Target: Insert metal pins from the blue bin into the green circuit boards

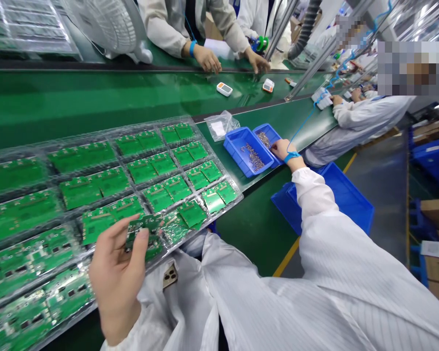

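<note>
Between the thumb and fingers of my left hand [119, 268] is a green circuit board [142, 234], held above the front edge of a clear plastic tray [237, 195]. Rows of green circuit boards [161, 195] lie in the tray's compartments. My right hand [282, 148], with a blue wrist strap [291, 156], reaches into the farther blue bin [269, 127]. Its fingers are pinched together at the small metal parts [263, 139]; what they hold is too small to make out. The nearer blue bin [247, 151] also contains small metal parts.
A plastic bag [221, 126] lies behind the bins. Across the green conveyor [95, 92], another person's hands [207, 58] are near small white-and-orange devices [224, 88]. A white fan [106, 24] stands at the back left. Larger blue bins [346, 195] are below my right arm.
</note>
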`<action>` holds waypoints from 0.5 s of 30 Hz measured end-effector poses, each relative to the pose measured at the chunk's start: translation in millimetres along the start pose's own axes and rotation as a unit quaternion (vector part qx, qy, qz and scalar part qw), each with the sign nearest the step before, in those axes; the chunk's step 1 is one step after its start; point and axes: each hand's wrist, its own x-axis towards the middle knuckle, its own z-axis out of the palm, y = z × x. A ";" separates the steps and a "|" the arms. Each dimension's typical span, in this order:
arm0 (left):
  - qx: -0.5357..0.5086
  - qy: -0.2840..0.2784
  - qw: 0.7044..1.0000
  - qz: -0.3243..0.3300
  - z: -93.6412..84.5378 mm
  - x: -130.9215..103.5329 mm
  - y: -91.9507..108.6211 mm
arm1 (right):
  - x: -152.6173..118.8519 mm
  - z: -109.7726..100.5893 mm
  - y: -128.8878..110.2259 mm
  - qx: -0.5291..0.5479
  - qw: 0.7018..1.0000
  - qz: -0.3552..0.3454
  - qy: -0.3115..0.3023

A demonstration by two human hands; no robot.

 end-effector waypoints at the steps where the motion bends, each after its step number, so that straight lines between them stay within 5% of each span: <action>1: -0.002 -0.007 1.000 0.001 0.1 0.3 -0.2 | 0.0 0.4 -0.9 0.000 1.000 0.006 0.002; 15: -0.017 -0.020 1.000 0.011 1.0 -2.0 -9.4 | 3.8 -1.5 -18.0 -0.011 0.999 0.039 0.020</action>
